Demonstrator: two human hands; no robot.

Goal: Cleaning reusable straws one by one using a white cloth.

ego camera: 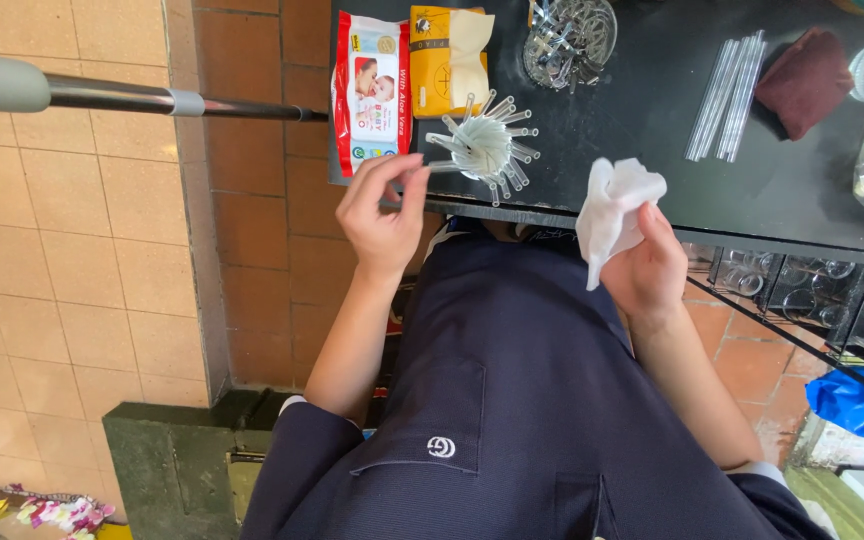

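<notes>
while our left hand [384,215] pinched one clear straw [440,165] by the full cup [482,148], our right hand [649,268] gripped a white wipe [614,208], with the black counter's [652,120] flat straws [727,97] seemingly still left to do.

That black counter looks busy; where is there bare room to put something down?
The black counter is barest in the middle, between the cup of clear straws and the loose straws, and along the near edge right of the white wipe. The left end is crowded with the wipes pack, yellow packet and glass dish.
</notes>
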